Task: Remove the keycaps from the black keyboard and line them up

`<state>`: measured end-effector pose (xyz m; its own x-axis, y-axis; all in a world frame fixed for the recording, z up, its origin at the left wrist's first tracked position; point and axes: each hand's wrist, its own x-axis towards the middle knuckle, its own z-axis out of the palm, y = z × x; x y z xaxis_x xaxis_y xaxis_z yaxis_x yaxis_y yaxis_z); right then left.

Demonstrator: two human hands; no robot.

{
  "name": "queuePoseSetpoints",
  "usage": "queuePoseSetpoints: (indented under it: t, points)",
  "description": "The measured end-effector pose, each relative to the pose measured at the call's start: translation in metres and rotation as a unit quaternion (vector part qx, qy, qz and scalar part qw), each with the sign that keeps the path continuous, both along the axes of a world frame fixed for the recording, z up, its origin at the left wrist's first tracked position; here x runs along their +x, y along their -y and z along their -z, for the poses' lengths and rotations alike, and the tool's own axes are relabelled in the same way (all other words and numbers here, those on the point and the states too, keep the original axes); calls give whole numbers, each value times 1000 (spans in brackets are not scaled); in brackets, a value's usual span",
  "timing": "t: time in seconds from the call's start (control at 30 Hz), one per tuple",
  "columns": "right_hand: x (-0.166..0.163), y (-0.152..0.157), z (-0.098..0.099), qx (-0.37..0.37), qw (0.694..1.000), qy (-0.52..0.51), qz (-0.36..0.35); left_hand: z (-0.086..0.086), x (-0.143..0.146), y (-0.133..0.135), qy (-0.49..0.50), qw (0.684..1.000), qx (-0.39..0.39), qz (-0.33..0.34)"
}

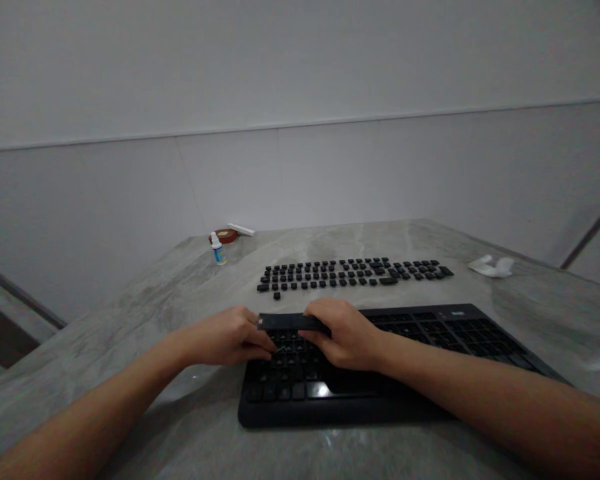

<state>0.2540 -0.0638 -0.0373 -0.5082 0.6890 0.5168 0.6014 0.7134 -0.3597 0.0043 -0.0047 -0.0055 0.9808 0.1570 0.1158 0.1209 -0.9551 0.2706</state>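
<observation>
A black keyboard (pixel 350 407) lies on the table under both hands, with many keycaps off its left part and a few still along its front left. My right hand (pixel 347 333) is closed, thumb and fingers around a slim black bar (pixel 283 321) along the keyboard's far left side. Whether that bar is separate from the keyboard I cannot tell. At the left edge, my left hand (pixel 235 337) has its fingers drawn together over the bare key sockets, close to the bar's end. A thin pale greenish line shows by its fingertips, too small to name.
Loose black keycaps (pixel 333 275) lie in rows behind the keyboard, one apart (pixel 277 295). Crumpled white tissue (pixel 493 267) lies right. Back left stand a small white-and-blue bottle (pixel 218 251), a reddish-brown round object (pixel 225 235) and a white flat piece (pixel 241 229). A wall rises behind the table.
</observation>
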Motion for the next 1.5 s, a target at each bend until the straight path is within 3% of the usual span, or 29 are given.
queuePoseSetpoints:
  t: [0.1, 0.33, 0.7, 0.87, 1.13, 1.33, 1.5]
  points:
    - [-6, -1, 2, 16, 997, 52, -51, -1, -7, -7, 21, 1000, 18, -15]
    - [-25, -2, 9, -26, 993, 111, -36, -12, -23, -20, 6, 994, 79, -75]
    - [-30, -2, 5, -47, 988, 141, -32, -3, -22, -22, -22, 993, 44, -103]
    - [-27, -3, 3, -40, 991, 128, -27, -5, -18, -20, -10, 995, -3, -100]
    - [-13, -2, 3, -48, 998, -27, 21, 7, 0, -5, 62, 983, -99, -140]
    - [-10, 0, 7, 5, 997, -81, 12, 17, 22, 15, 175, 938, -189, -232]
    - [-11, 0, 7, 46, 996, -76, 19, 24, 35, 31, 205, 899, -278, -268]
